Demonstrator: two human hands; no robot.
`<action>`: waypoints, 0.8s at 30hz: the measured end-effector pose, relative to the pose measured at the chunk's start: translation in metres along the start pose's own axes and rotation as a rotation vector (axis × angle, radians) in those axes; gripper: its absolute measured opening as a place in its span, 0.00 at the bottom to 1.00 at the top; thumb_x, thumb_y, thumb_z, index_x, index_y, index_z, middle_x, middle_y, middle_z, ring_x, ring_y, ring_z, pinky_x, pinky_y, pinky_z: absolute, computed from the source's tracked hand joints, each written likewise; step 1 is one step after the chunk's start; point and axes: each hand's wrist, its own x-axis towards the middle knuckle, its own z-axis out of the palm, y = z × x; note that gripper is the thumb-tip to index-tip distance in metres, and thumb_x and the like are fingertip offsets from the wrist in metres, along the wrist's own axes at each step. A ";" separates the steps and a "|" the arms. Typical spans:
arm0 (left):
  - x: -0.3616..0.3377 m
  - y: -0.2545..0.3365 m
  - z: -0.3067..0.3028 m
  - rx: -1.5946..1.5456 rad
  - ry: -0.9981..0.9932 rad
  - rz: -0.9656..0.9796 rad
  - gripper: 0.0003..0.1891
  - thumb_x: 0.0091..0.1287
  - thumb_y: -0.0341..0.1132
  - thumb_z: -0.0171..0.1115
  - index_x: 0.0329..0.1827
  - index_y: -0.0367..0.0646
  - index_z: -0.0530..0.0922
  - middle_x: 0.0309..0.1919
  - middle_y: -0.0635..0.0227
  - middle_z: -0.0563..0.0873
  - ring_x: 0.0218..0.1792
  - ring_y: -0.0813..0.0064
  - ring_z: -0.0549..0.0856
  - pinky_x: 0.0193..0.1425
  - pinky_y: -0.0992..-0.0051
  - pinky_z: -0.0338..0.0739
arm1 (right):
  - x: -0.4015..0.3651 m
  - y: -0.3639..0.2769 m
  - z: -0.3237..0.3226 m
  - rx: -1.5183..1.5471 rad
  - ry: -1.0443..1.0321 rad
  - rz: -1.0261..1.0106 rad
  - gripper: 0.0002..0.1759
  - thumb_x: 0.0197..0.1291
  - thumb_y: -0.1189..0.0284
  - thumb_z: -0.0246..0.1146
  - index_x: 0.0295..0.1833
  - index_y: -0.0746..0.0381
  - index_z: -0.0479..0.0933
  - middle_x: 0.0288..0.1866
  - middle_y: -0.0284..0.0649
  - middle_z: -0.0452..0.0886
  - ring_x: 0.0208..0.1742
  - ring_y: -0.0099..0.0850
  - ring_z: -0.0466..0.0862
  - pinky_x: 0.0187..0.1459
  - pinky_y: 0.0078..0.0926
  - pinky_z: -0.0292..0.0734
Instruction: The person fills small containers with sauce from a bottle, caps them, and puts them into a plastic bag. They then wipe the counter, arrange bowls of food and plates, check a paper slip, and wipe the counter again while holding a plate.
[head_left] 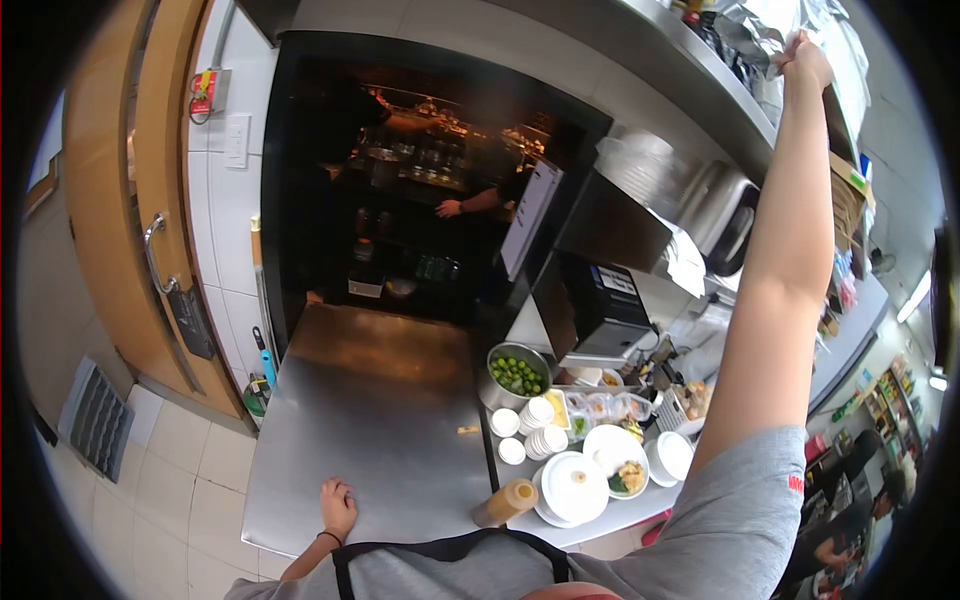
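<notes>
My right hand point(806, 58) is raised high to the upper shelf point(690, 70) and pinches crinkled foil point(752, 32) lying up there. My left hand point(338, 505) rests flat, fingers spread, on the near edge of the steel counter point(380, 420). A tan squeeze bottle point(505, 502) lies on its side at the counter's near right corner, a hand's width from my left hand. Beside it stands a stack of white plates point(573, 487), and one plate with food point(618, 455).
A steel bowl of green limes point(518, 372) and stacks of small white cups point(538, 425) stand right of the counter. A black printer box point(592, 300) sits behind them. Another person's hand point(450, 208) reaches through the dark pass window point(420, 180). A wooden door point(130, 200) stands left.
</notes>
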 end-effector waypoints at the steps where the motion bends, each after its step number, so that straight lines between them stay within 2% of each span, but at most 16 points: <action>1: -0.001 -0.001 0.000 0.011 -0.008 0.001 0.09 0.42 0.22 0.52 0.28 0.40 0.75 0.43 0.57 0.75 0.48 0.55 0.71 0.52 0.62 0.66 | 0.030 0.002 -0.020 -0.122 -0.050 -0.027 0.07 0.54 0.79 0.61 0.34 0.73 0.72 0.27 0.40 0.77 0.29 0.29 0.80 0.26 0.32 0.79; 4: -0.002 0.000 0.001 -0.073 0.012 -0.006 0.10 0.41 0.22 0.52 0.28 0.41 0.74 0.42 0.57 0.75 0.46 0.55 0.71 0.51 0.62 0.67 | -0.027 -0.024 -0.081 0.103 -0.251 -0.068 0.09 0.55 0.80 0.60 0.39 0.75 0.73 0.35 0.43 0.78 0.36 0.30 0.80 0.35 0.25 0.77; 5: -0.002 0.000 0.001 -0.131 0.042 -0.037 0.10 0.41 0.22 0.52 0.28 0.41 0.74 0.41 0.57 0.75 0.46 0.54 0.71 0.51 0.62 0.67 | -0.072 -0.043 -0.103 -0.002 -0.240 -0.046 0.10 0.56 0.81 0.58 0.43 0.76 0.73 0.42 0.45 0.78 0.40 0.31 0.79 0.41 0.22 0.75; 6: -0.003 -0.007 0.003 -0.105 0.049 -0.045 0.08 0.46 0.24 0.54 0.30 0.42 0.74 0.38 0.61 0.77 0.42 0.62 0.74 0.48 0.68 0.69 | -0.104 -0.057 -0.133 -0.066 -0.316 -0.007 0.11 0.56 0.79 0.59 0.43 0.75 0.73 0.41 0.43 0.79 0.40 0.28 0.79 0.43 0.21 0.74; 7: -0.003 -0.019 0.008 -0.100 0.014 -0.032 0.08 0.46 0.24 0.54 0.30 0.42 0.74 0.38 0.61 0.77 0.42 0.62 0.74 0.48 0.68 0.69 | -0.123 -0.062 -0.160 -0.106 -0.337 0.074 0.12 0.57 0.76 0.59 0.43 0.74 0.73 0.41 0.41 0.79 0.42 0.26 0.79 0.44 0.19 0.73; 8: 0.001 -0.034 0.015 -0.371 0.003 -0.197 0.06 0.50 0.26 0.56 0.32 0.41 0.75 0.36 0.64 0.77 0.41 0.68 0.75 0.46 0.72 0.69 | -0.159 -0.075 -0.186 -0.121 -0.415 0.054 0.07 0.56 0.74 0.61 0.31 0.68 0.76 0.29 0.34 0.78 0.28 0.20 0.74 0.30 0.17 0.67; 9: 0.007 -0.045 0.016 -0.639 -0.003 -0.369 0.05 0.55 0.28 0.57 0.34 0.41 0.76 0.34 0.67 0.77 0.39 0.73 0.75 0.44 0.76 0.70 | -0.188 -0.086 -0.212 -0.192 -0.367 0.102 0.08 0.56 0.74 0.60 0.35 0.70 0.77 0.30 0.34 0.78 0.30 0.19 0.74 0.31 0.16 0.68; 11: 0.057 -0.039 -0.012 -0.744 -0.066 -0.869 0.11 0.61 0.37 0.59 0.40 0.39 0.77 0.36 0.71 0.78 0.38 0.81 0.75 0.41 0.82 0.70 | -0.244 -0.105 -0.266 -0.384 -0.392 0.110 0.08 0.58 0.73 0.59 0.36 0.69 0.76 0.29 0.30 0.76 0.28 0.16 0.72 0.30 0.15 0.66; 12: 0.084 -0.017 -0.024 -0.842 0.079 -0.735 0.17 0.61 0.42 0.60 0.44 0.37 0.77 0.38 0.69 0.79 0.38 0.80 0.76 0.41 0.82 0.70 | -0.266 -0.111 -0.295 -0.485 -0.443 0.104 0.08 0.59 0.72 0.59 0.36 0.67 0.77 0.28 0.27 0.75 0.27 0.14 0.70 0.28 0.11 0.63; 13: 0.120 -0.047 -0.019 -0.723 0.045 -0.544 0.20 0.61 0.45 0.60 0.47 0.37 0.76 0.39 0.70 0.80 0.39 0.81 0.76 0.43 0.82 0.70 | -0.298 -0.120 -0.310 -0.533 -0.368 0.125 0.07 0.59 0.72 0.58 0.33 0.65 0.76 0.23 0.23 0.70 0.23 0.11 0.64 0.23 0.10 0.56; 15: 0.177 0.070 -0.067 -0.716 0.009 -0.215 0.15 0.64 0.40 0.57 0.46 0.36 0.77 0.41 0.69 0.81 0.43 0.79 0.77 0.50 0.80 0.69 | -0.337 -0.123 -0.359 -0.626 -0.341 0.184 0.17 0.60 0.71 0.58 0.19 0.59 0.64 0.17 0.20 0.59 0.19 0.11 0.55 0.19 0.14 0.46; 16: 0.200 0.127 -0.082 -0.646 0.004 -0.074 0.13 0.65 0.37 0.55 0.45 0.35 0.77 0.41 0.68 0.81 0.45 0.79 0.77 0.51 0.81 0.69 | -0.361 -0.131 -0.373 -0.692 -0.323 0.219 0.20 0.61 0.69 0.57 0.18 0.58 0.61 0.17 0.21 0.59 0.19 0.11 0.55 0.18 0.14 0.45; 17: 0.208 0.204 -0.101 -0.609 -0.008 0.221 0.12 0.65 0.33 0.54 0.46 0.34 0.77 0.42 0.67 0.80 0.45 0.79 0.77 0.51 0.81 0.68 | -0.381 -0.131 -0.394 -0.690 -0.325 0.240 0.20 0.61 0.69 0.58 0.18 0.58 0.61 0.17 0.21 0.59 0.19 0.11 0.55 0.18 0.14 0.45; 20: 0.199 0.370 -0.125 -0.549 -0.106 0.717 0.15 0.59 0.28 0.57 0.50 0.37 0.76 0.48 0.64 0.79 0.49 0.74 0.77 0.54 0.78 0.67 | -0.435 -0.140 -0.426 -0.739 -0.303 0.236 0.15 0.62 0.71 0.57 0.23 0.64 0.68 0.17 0.22 0.62 0.20 0.12 0.58 0.20 0.12 0.49; 22: 0.182 0.447 -0.116 -0.485 -0.132 1.057 0.18 0.55 0.28 0.61 0.51 0.38 0.75 0.47 0.61 0.80 0.49 0.67 0.78 0.55 0.73 0.68 | -0.463 -0.139 -0.453 -0.797 -0.323 0.258 0.14 0.61 0.72 0.57 0.24 0.66 0.69 0.17 0.23 0.63 0.21 0.12 0.58 0.21 0.13 0.51; 24: 0.164 0.504 -0.088 -0.415 -0.185 1.237 0.21 0.54 0.34 0.64 0.51 0.39 0.75 0.49 0.60 0.79 0.50 0.66 0.77 0.54 0.73 0.69 | -0.485 -0.135 -0.475 -0.832 -0.329 0.300 0.13 0.60 0.74 0.58 0.24 0.67 0.70 0.16 0.25 0.63 0.21 0.13 0.59 0.20 0.14 0.54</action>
